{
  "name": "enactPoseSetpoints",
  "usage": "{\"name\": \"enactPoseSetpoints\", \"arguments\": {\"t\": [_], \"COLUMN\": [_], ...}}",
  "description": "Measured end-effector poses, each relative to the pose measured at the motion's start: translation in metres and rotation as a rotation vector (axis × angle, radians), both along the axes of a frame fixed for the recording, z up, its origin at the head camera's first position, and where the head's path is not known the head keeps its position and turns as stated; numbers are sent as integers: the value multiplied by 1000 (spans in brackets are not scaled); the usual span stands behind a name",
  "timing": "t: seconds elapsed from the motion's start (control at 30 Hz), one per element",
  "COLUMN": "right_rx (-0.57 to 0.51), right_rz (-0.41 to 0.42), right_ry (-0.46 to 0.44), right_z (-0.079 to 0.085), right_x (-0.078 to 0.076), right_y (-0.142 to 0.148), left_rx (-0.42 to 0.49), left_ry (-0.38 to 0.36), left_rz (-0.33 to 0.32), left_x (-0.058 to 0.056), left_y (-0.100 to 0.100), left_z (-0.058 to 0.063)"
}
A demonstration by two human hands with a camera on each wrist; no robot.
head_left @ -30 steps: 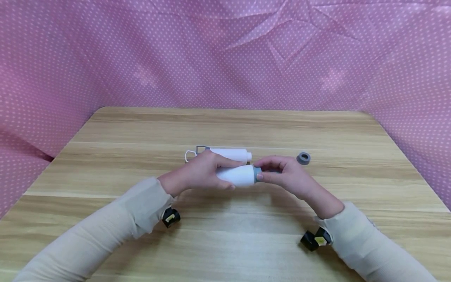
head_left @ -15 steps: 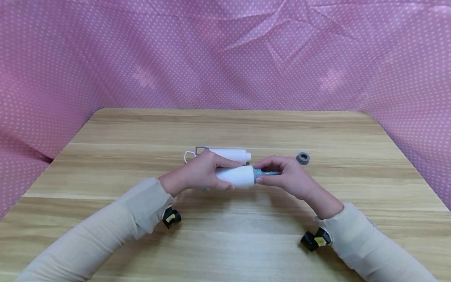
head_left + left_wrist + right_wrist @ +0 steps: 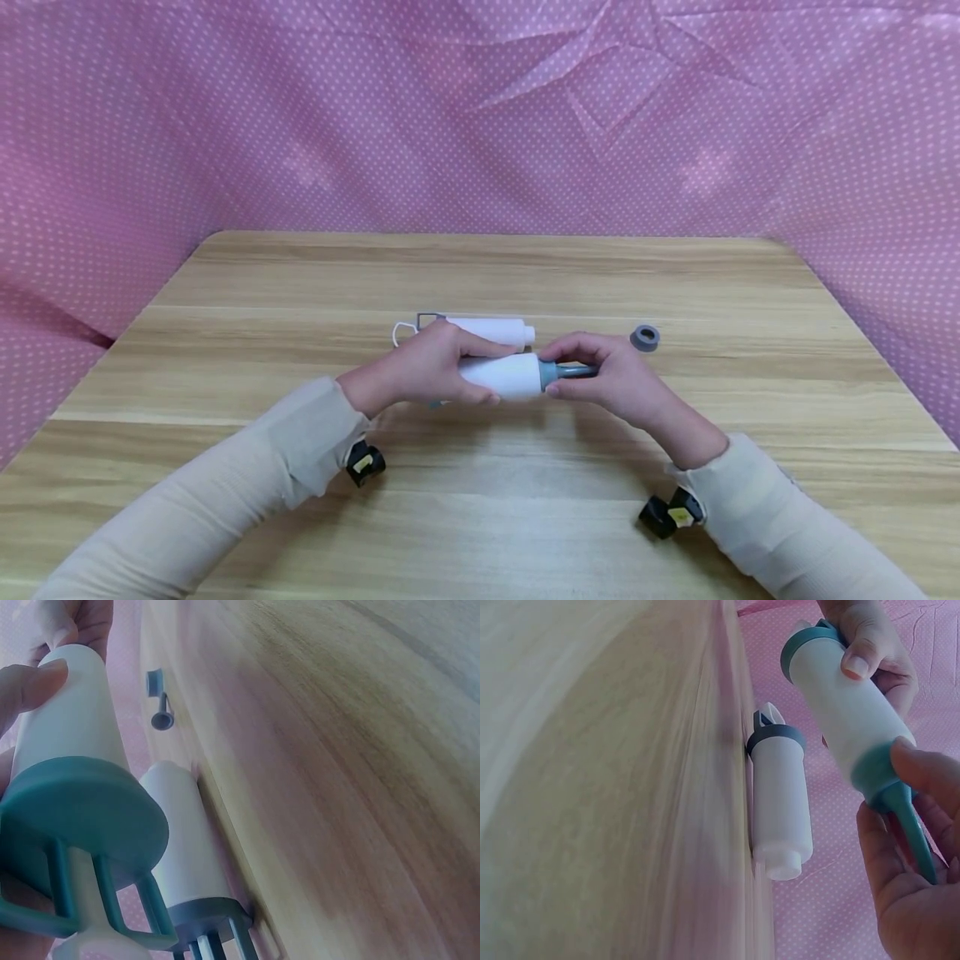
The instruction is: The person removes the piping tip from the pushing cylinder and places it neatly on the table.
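Note:
My left hand (image 3: 431, 367) grips the white barrel (image 3: 510, 375) of an icing syringe above the table. Its teal collar with finger loops (image 3: 82, 817) and white plunger handle (image 3: 101, 945) show in the left wrist view. At the other end sits a teal nozzle (image 3: 904, 814) with a wide base and long thin tube. My right hand (image 3: 611, 375) pinches the nozzle's base between thumb and fingers, and the tube runs back under the palm. Behind lies a second white icing syringe (image 3: 487, 329) with a dark grey collar (image 3: 776, 737), partly hidden by my left hand in the head view.
A grey nozzle (image 3: 645, 337) lies on the wooden table (image 3: 480, 517), right of the second syringe and beyond my right hand. A pink dotted cloth (image 3: 480, 125) hangs behind the table and at both sides.
My right thumb has slid down over the nozzle's base, and more of the thin tube now shows between thumb and fingers. The left hand and the barrel stay nearly still.

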State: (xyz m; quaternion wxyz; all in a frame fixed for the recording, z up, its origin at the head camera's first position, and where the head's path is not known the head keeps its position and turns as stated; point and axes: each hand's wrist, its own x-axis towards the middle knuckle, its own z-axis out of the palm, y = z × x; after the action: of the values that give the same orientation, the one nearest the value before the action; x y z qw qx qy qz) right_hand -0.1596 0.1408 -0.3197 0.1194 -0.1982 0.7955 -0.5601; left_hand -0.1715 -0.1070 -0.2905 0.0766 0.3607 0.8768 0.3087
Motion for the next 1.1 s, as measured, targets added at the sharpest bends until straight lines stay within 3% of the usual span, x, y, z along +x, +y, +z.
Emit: {"name": "enactPoseSetpoints", "arguments": {"t": [0.47,0.7,0.93,1.1], "right_rx": [41,-15,50,31], "right_rz": [-10,27,-2,-10], "right_ry": [-7,-46,6,12], "right_z": [-5,-6,-7,-8], "right_x": [1,2,2,2], "right_y": [5,4,3,1], "left_rx": [14,-6,-13,-27], "left_ry": [-23,-35,1,36], "left_rz": [27,48,19,-5], "left_x": [2,5,3,3], "left_y": [1,1,1,1], "left_z": [-2,-4,-5,-6]}}
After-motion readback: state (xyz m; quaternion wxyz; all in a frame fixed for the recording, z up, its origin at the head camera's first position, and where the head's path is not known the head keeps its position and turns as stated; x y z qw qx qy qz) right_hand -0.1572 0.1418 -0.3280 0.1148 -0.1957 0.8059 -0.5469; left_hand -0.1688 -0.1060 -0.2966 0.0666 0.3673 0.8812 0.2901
